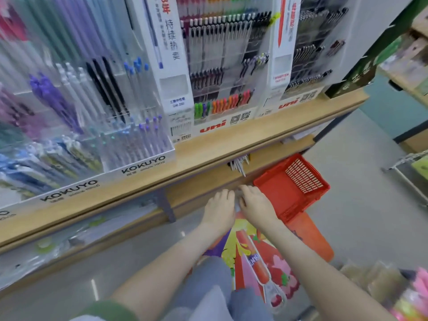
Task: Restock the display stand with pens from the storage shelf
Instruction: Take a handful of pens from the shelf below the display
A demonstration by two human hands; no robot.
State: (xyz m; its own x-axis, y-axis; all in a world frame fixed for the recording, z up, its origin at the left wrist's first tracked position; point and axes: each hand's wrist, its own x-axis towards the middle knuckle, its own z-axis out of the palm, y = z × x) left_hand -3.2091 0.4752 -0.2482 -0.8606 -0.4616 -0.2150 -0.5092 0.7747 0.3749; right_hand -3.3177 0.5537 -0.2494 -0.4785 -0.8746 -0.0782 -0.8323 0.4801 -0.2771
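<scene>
White-barrelled pens point(239, 164) lie bundled on the storage shelf point(201, 189) just beyond the fingertips, their points aimed back toward the hands. They sit in the shadow under the wooden counter point(115, 191) and are blurred, so no print or clip can be read on them.

The left hand point(218, 209) and the right hand point(257, 203) meet side by side at the shelf's front edge, fingers bent down over a small pale thing point(237, 197) between them. I cannot tell whether either hand actually grips it.

Up and to the left of the left hand stands the clear display stand point(139, 162) marked KOKUYO. Its front compartments hold upright pens with blue and violet tops point(148, 135); those behind hold black, white and purple ones. Straight above the hands a second stand point(213, 129) marked uni carries rows of dark pens and a lower row of green, orange and red ones.

Touching the right hand's outer side is a red plastic basket point(268, 184), tilted on an orange support point(310, 237). Between the forearms lies a brightly printed bag point(259, 262).
</scene>
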